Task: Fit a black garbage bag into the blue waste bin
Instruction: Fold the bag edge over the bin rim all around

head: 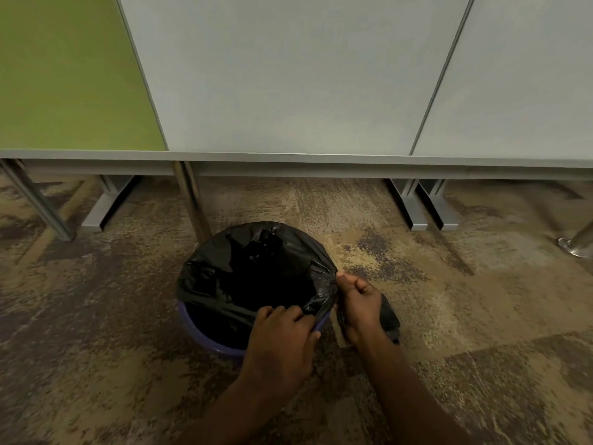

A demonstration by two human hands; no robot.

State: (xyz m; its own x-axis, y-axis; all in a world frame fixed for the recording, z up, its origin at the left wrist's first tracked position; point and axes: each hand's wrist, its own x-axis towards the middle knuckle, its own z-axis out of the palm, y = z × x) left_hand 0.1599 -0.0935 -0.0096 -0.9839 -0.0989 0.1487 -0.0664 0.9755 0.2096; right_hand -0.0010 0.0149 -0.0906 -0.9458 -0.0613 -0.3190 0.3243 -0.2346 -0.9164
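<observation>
Grey and green partition panels (pixel 288 75) fill the top, above a mottled carpet (pixel 449 316) where we see the blue waste bin (pixel 205 340), most of its wall hidden by the black garbage bag (pixel 256 274) draped over the far rim. Our left hand (pixel 282 335) pinches the bag's near edge at the bare rim. Our right hand (pixel 359 300) is closed on gathered plastic beside the bin, its fingertips hidden.

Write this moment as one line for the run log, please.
bag: black garbage bag over far rim | bin: blue waste bin near rim bare | left hand: gripping bag edge | right hand: pinching bag
</observation>
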